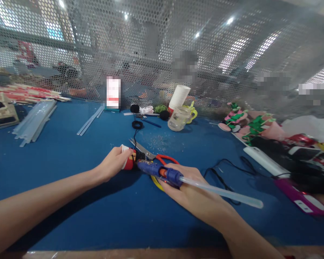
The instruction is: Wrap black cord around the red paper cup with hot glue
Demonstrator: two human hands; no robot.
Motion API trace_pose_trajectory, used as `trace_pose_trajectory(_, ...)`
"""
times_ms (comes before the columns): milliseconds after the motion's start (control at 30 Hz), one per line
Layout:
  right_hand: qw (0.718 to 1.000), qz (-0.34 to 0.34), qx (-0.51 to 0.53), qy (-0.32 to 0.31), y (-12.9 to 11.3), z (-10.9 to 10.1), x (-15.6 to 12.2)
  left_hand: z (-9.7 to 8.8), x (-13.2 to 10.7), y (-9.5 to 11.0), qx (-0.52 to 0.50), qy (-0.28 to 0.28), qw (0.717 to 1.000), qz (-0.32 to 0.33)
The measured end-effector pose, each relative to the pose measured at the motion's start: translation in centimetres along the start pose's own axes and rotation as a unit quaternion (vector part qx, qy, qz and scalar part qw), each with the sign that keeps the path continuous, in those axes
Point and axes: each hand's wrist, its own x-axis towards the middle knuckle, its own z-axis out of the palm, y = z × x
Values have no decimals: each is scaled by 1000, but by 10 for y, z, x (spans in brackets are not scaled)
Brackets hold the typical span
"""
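Note:
My left hand (113,162) is closed around a small red and white paper cup (128,163), tipped on its side with its base end toward the right. Black yarn (135,135) runs from the cup back to a loose coil on the table. In my right hand (187,187) is a blue hot glue gun (153,169), its nozzle close against the dark end of the cup; contact cannot be made out. A long clear glue stick (224,192) juts from the gun's rear. Scissors (145,150) with red and yellow handles lie open beneath the gun.
Glue sticks (35,120) and red-white sticks (29,92) lie at left. Stacked paper cups (179,97), a clear plastic jar (177,119) and yarn balls (135,108) stand at the back. A purple-white power strip (299,196), cords and craft flowers (255,126) crowd the right.

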Motion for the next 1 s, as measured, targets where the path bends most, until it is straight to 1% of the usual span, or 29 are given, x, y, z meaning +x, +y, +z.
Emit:
trace_pose_trajectory(67,1000,3,2,3,0,0,0,0,0,0,7,1,1000,1)
trace_pose_trajectory(200,1000,9,6,-22,0,-1,-1,0,1,-2,20,-9,1000,3)
trace_pose_trajectory(267,1000,16,10,-22,0,-1,-1,-1,1,-4,26,-15,1000,6)
trace_pose_trajectory(367,1000,26,16,4,0,-1,0,-2,1,-3,48,-20,999,14)
trace_pose_trajectory(467,999,21,18,26,2,-1,1,-2,-1,0,74,-26,997,26)
trace_pose_trajectory(600,999,4,27,34,5,-2,3,-1,-2,0,85,-30,995,43)
trace_pose_trajectory(733,999,4,41,34,3,-4,4,-1,-3,-3,87,-29,994,53)
trace_pose_trajectory(867,999,12,24,30,1,-4,2,-1,-2,-4,82,-27,995,40)
trace_pose_trajectory(1000,1000,8,13,4,0,-1,0,-2,0,-3,40,-19,999,19)
